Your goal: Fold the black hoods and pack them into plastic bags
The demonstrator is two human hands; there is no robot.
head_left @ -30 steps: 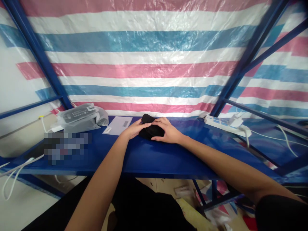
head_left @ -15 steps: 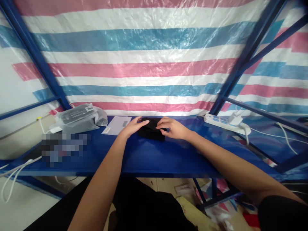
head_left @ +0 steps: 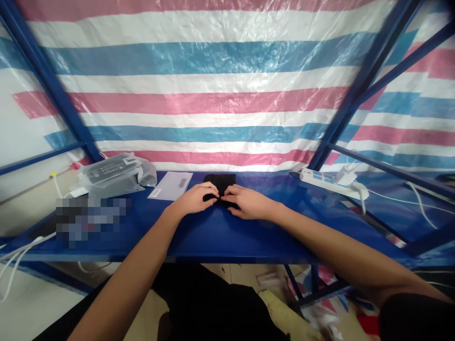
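A small black cloth (head_left: 221,182) lies on the blue shelf (head_left: 227,229) in front of me. My left hand (head_left: 194,199) has its fingers curled onto the cloth's near left edge. Opposite it, my right hand (head_left: 245,201) pinches the near right edge, fingertips almost meeting those of the left. The near part of the cloth is hidden under both hands; its far part lies flat.
A white paper sheet (head_left: 171,185) lies left of the cloth, and beyond it a device wrapped in clear plastic (head_left: 115,174). A white power strip (head_left: 329,182) with cables sits at the right. Blue frame posts (head_left: 50,80) and a striped tarp (head_left: 213,85) close the back.
The cloth went from a bunched lump under both hands to lying flatter. Both hands drew back toward me and now meet at its near edge.
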